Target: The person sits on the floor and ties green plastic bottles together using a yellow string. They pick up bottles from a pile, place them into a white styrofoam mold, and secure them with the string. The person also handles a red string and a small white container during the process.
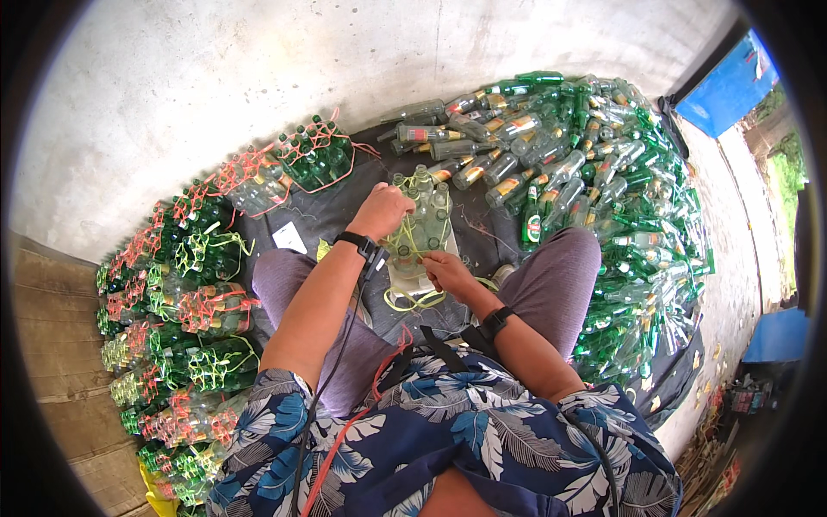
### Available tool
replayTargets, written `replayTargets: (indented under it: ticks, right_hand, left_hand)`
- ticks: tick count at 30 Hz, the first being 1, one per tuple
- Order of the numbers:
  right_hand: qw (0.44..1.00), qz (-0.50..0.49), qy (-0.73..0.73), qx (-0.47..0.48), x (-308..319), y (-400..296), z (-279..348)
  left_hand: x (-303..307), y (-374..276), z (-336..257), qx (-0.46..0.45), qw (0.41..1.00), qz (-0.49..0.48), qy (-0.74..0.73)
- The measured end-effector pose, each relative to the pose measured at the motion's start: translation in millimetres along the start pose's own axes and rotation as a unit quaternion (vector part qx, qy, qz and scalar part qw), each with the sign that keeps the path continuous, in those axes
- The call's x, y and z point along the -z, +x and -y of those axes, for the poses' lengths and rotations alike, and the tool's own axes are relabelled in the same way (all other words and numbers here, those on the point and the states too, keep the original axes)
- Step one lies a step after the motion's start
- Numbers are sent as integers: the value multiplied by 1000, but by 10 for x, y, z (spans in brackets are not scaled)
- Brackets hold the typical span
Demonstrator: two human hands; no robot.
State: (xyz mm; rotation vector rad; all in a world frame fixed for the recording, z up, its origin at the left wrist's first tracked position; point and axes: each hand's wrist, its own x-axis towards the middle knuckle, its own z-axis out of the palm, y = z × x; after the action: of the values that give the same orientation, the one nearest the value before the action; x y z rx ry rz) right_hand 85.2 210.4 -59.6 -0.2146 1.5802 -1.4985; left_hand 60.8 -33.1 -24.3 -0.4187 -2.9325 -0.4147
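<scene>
Clear glass bottles stand upright in a tight group between my knees, on a pale block. Yellow-green plastic strapping runs around and between their necks, with a loose loop lying below the block. My left hand is at the group's left side, its fingers closed on the strapping by the upper left bottles. At the near edge, my right hand pinches the strapping beside a front bottle. Part of the strapping is hidden under my fingers.
Tied bundles of bottles with red or yellow-green strapping line the left side. Loose green and clear bottles form a large pile on the right. A white card lies on the dark ground sheet. A pale wall rises beyond.
</scene>
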Motion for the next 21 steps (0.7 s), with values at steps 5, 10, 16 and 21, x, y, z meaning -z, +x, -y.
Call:
replayTargets:
  ticks: [5,10,16,21]
  right_hand:
    - [1000,-1,-4,-9,-33,8,8]
    - [999,-12,-38,-11,-63,43,-19]
    - [985,-45,-149,79,2,205,-235]
    - [966,-79,-221,108,-33,173,-196]
  left_hand:
    - [-54,22,83,-12,1000,20,-18]
    - [-88,66,109,3,998,52,-42]
    - [-59,132,86,9,995,83,-47]
    - [-89,197,102,31,991,127,-35]
